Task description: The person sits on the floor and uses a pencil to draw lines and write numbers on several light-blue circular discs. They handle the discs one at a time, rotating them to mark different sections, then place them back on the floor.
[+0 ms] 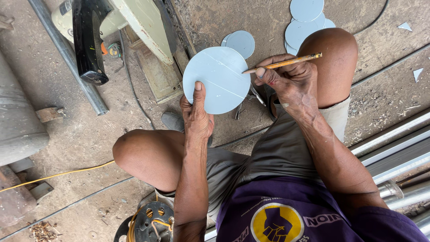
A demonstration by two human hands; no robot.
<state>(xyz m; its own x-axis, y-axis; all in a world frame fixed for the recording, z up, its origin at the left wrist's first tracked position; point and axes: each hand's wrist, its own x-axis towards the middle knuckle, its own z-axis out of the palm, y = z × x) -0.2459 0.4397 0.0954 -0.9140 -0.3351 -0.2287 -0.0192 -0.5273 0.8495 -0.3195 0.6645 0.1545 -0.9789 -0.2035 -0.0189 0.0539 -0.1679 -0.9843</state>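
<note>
Left hand (pixel 196 114) pinching; right hand (pixel 286 83) clenched

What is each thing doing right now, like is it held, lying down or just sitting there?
Left hand: gripping the round disc's lower edge.
Round disc: held up, pale blue, faint lines across it.
Right hand: holding the pencil.
Pencil: tip on the disc's right edge.
Other discs: lying on the ground, overlapping.
Cut-off saw: resting on the ground, untouched.
Metal pipe: lying flat.

Pale blue round disc (pixel 217 80): flat, thin, faint straight lines crossing face, held up above floor between knees, pinched at lower edge. Yellow pencil (pixel 283 63): long, dark end at right, lying near-level, tip touching disc's right edge.
</note>
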